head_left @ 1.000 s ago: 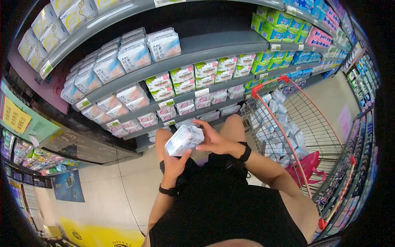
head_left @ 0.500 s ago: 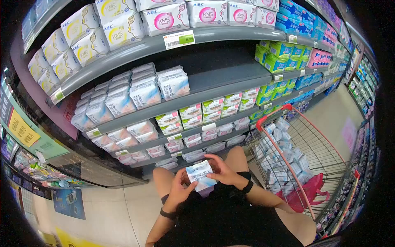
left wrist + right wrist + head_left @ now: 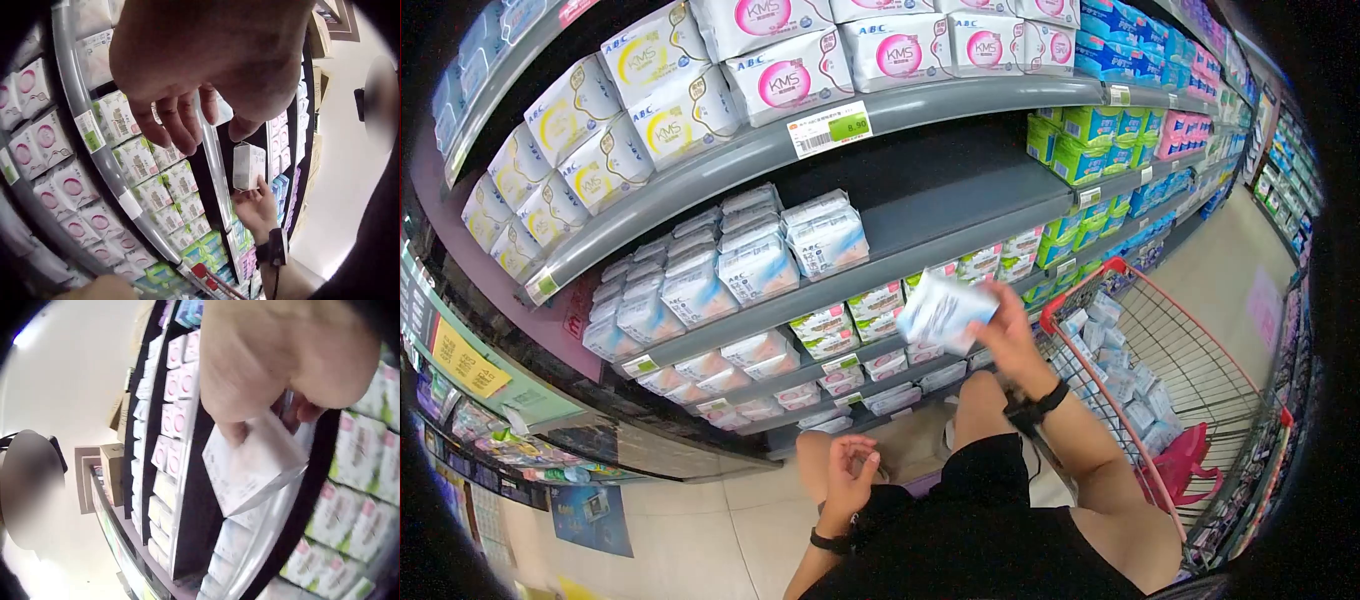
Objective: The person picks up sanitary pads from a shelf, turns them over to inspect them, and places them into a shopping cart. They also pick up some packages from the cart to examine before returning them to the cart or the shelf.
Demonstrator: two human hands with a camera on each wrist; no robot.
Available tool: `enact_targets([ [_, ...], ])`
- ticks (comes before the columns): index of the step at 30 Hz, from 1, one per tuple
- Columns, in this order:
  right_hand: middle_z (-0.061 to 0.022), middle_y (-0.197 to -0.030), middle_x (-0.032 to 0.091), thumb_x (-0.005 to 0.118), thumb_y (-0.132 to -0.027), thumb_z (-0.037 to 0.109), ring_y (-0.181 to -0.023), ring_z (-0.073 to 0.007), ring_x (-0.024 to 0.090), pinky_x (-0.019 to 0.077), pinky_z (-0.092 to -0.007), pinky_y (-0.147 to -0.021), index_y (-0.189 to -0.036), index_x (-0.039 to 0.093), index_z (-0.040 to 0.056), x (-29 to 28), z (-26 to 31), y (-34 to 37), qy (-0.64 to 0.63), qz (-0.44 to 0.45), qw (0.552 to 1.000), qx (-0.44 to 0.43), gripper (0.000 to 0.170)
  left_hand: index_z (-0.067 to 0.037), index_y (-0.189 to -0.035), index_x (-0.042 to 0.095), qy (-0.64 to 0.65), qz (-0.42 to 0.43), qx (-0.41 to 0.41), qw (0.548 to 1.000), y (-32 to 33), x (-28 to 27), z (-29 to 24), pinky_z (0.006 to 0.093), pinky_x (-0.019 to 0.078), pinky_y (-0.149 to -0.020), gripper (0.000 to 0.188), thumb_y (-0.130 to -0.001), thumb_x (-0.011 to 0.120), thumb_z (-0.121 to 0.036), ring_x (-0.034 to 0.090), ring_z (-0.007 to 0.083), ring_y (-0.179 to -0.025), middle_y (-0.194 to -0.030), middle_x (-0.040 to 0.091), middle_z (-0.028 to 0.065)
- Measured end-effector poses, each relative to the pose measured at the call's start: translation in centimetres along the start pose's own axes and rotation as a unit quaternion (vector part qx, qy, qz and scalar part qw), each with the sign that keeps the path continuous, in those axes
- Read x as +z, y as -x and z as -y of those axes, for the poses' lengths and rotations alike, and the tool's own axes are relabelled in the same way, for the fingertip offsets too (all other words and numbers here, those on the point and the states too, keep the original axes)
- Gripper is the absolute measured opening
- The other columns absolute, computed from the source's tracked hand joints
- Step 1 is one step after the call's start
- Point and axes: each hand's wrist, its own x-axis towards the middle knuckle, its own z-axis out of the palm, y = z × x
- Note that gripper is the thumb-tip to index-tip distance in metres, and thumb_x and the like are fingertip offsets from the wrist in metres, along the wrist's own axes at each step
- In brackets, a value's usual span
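Note:
My right hand [image 3: 1012, 340] grips a white and light-blue package [image 3: 945, 312] by its right side, held up in front of the lower shelves. In the right wrist view the fingers of my right hand [image 3: 284, 369] curl over the package [image 3: 250, 465]. My left hand [image 3: 852, 475] is empty above my left knee, its fingers loosely bent. The left wrist view shows that hand [image 3: 206, 69] with fingers hanging, apart from the package [image 3: 249, 166]. Similar packages [image 3: 750, 262] stand in rows on the middle shelf, left of a bare stretch of shelf [image 3: 960, 215].
A wire cart [image 3: 1200, 400] with red trim stands at my right, holding many white packages [image 3: 1122, 385] and a pink bag [image 3: 1185, 465]. KMS packages [image 3: 785, 85] fill the shelf above; green-and-white packs [image 3: 825, 330] sit below. A green display [image 3: 500, 370] is at the left.
My left hand has let go of the package and stays low. My right hand has raised it up and forward toward the shelves. The view has shifted, showing more of the upper shelf than at first.

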Motion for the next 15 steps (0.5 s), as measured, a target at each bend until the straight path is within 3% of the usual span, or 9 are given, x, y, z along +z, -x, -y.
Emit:
enact_targets([
  [2,-0.0096,-0.122,0.058,0.070,-0.089,0.002,-0.112,-0.0164,0.057,0.0500,-0.0316,-0.093,-0.137,0.040,0.0023,-0.7,2.6,-3.7,0.071,-0.056,0.994,-0.064,0.057,-0.004,-0.115,0.052,-0.026,0.001,-0.003,1.000,-0.2,-0.7,0.3,0.0269,0.0489,-0.081,0.029,-0.090,0.067,0.002,0.059,0.0128,-0.089,-0.107,0.061,0.0065],
  [6,-0.0111,-0.126,0.057,0.070,-0.091,0.002,-0.116,-0.0165,0.055,0.0490,-0.0303,-0.091,-0.138,0.040,0.0011,-1.6,6.1,-10.3,0.125,-0.030,0.983,-0.134,0.056,-0.002,-0.105,0.058,-0.031,0.001,-0.004,1.000,-0.8,-0.3,0.0,0.0257,0.0482,-0.079,0.017,-0.091,0.067,0.000,0.058,0.0109,-0.086,-0.098,0.062,0.0044],
  [8,-0.0094,-0.123,0.059,0.071,-0.090,0.002,-0.111,-0.0175,0.059,0.0522,-0.0305,-0.084,-0.135,0.046,0.0043,-3.2,5.4,-14.3,0.218,-0.022,0.958,-0.184,0.052,-0.002,-0.101,0.060,-0.032,-0.005,0.005,0.999,-0.7,-0.1,0.0,0.0254,0.0478,-0.078,0.013,-0.091,0.067,0.000,0.058,0.0109,-0.084,-0.095,0.062,0.0041],
  [12,-0.0094,-0.112,0.064,0.071,-0.090,0.004,-0.097,-0.0173,0.064,0.0548,-0.0303,-0.077,-0.133,0.049,0.0024,-5.1,3.2,-21.2,0.264,0.013,0.955,-0.137,0.048,-0.002,-0.098,0.062,-0.042,-0.015,0.031,0.999,0.2,0.5,0.9,0.0261,0.0474,-0.075,0.009,-0.091,0.067,-0.001,0.058,0.0125,-0.082,-0.093,0.062,0.0049],
  [15,-0.0150,-0.110,0.068,0.073,-0.090,0.010,-0.095,-0.0227,0.068,0.0560,-0.0349,-0.083,-0.133,0.054,0.0040,-5.1,0.8,-25.0,0.359,0.057,0.928,-0.087,0.048,-0.002,-0.096,0.062,-0.059,-0.021,0.049,0.997,0.6,0.5,0.1,0.0272,0.0476,-0.075,0.007,-0.091,0.067,-0.002,0.059,0.0141,-0.081,-0.092,0.063,0.0060],
])
